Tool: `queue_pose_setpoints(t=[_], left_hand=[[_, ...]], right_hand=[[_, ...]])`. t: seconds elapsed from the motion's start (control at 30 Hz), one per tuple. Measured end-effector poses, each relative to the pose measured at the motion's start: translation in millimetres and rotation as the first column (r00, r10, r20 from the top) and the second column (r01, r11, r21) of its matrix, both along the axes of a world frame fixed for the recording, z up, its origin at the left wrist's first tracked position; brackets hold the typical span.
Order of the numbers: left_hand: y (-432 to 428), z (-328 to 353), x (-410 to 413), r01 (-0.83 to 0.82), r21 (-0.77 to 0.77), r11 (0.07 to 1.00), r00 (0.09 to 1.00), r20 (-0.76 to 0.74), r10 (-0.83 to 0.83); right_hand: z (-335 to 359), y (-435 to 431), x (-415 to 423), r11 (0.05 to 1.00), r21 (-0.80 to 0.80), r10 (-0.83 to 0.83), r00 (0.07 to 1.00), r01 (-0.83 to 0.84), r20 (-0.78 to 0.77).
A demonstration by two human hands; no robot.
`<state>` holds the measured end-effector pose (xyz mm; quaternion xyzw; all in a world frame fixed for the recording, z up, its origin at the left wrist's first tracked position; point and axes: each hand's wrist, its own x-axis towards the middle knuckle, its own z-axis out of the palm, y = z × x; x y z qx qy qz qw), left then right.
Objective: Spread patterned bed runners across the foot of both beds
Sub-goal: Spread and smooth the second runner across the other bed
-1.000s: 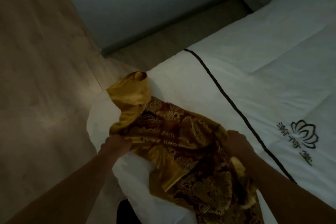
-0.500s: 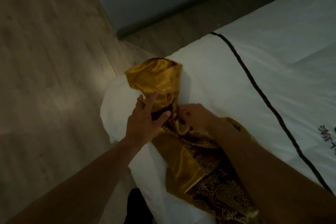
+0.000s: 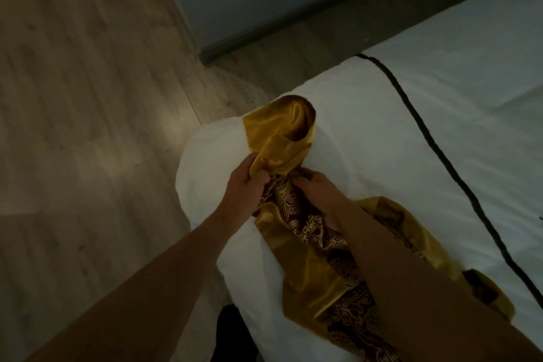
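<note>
Runner [image 3: 308,232] lies bunched on the white bed [image 3: 382,132] corner, gold lining up and twisted. Left hand [image 3: 244,188] and right hand [image 3: 318,189] both pinch the cloth close together at the knot, probably to find an edge and untwist before spreading.

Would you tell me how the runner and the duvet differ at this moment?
The runner is gold with a dark patterned face; the duvet is white. The runner is bunched and twisted, while the duvet lies smooth. The left hand and the right hand both grip the runner; neither grips the duvet. Both are fabric, and the runner lies on the duvet.
</note>
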<state>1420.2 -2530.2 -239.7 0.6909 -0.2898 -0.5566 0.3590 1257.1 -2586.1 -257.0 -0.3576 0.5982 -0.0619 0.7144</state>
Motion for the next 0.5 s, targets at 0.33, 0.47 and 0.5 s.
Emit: queue_pose_setpoints(t=[0.33, 0.47, 0.5], left_hand=[[-37, 25, 7, 0.009, -0.437, 0.899, 0.824, 0.513, 0.241], [-60, 20, 25, -0.050, -0.185, 0.981, 0.769, 0.620, 0.156], [-61, 17, 23, -0.040, -0.072, 0.997, 0.757, 0.648, 0.077]], right_hand=[[58, -56, -40, 0.580, -0.814, -0.458, 0.817, -0.024, -0.351], [68, -88, -50, 0.522, -0.770, -0.226, 0.812, -0.366, -0.539], [62, -90, -51, 0.514, -0.707, -0.147, 0.763, -0.486, -0.630]])
